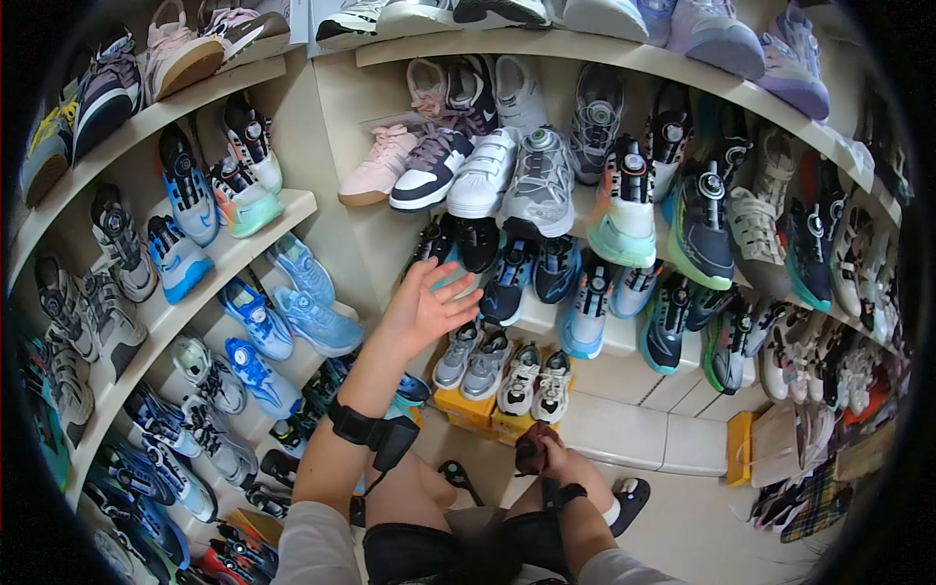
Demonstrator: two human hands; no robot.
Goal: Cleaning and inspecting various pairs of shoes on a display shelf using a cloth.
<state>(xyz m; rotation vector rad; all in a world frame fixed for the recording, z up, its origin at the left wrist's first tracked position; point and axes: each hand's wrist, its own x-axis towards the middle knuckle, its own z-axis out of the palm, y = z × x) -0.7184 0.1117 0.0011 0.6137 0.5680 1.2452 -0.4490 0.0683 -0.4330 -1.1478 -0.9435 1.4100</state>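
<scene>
My left hand (pixel 436 301) is raised with the fingers spread and nothing in it. Just beyond its fingertips, a glossy black shoe (pixel 479 247) stands on a lower shelf, below a white strap sneaker (pixel 479 175). To the right of that hand is a dark blue sneaker (pixel 506 284) with a dial closure. Low down, over my knee, my right hand (pixel 559 455) grips a dark red item (pixel 535 447), perhaps a small shoe; its exact kind is hard to tell. Black straps circle both my forearms.
Curved shelves (pixel 307 208) full of sneakers rise at the left, ahead and at the right. Grey-and-white sneakers (pixel 523 380) stand on yellow boxes (pixel 464 409) ahead on the floor. A beige bag (pixel 779 442) and a plaid cloth (pixel 812 504) are at the right.
</scene>
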